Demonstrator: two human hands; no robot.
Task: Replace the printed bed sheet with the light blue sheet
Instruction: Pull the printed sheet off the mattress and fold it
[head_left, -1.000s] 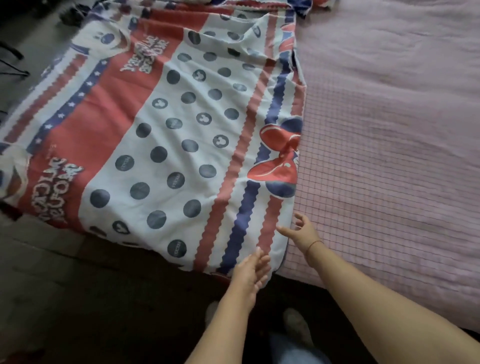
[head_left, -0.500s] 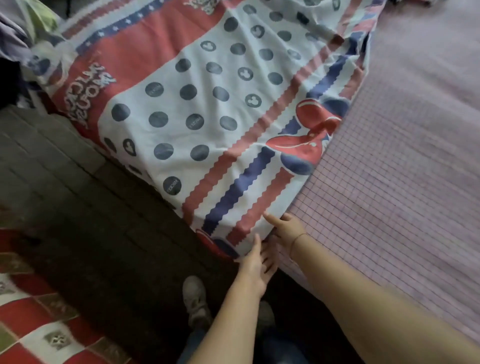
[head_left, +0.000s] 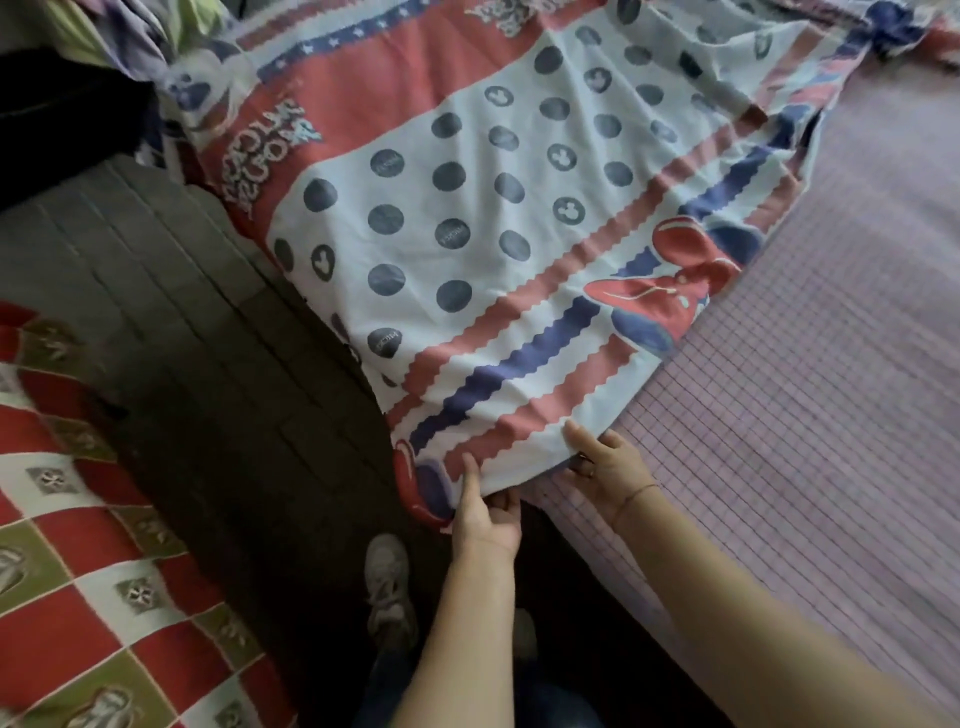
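Left hand (head_left: 485, 512) and right hand (head_left: 608, 467) each pinch the printed bed sheet (head_left: 519, 208) by its hem at lower centre (pink mattress (head_left: 805, 389) bare at right); best gather it steadily toward upper left.

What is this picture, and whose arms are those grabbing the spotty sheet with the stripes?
There is no machine here. A person wears a camera on their head, so you see what they see when they look down: their own two arms. The left hand and the right hand each pinch the near edge of the printed sheet, thumb on top and fingers underneath. That sheet has dark dots and red and blue wavy stripes, and it covers the left part of the bed. To its right lies uncovered pink checked bedding. At the bottom you can see the person's shoe on the dark floor. Further left is a red checked cloth. No light blue sheet shows.
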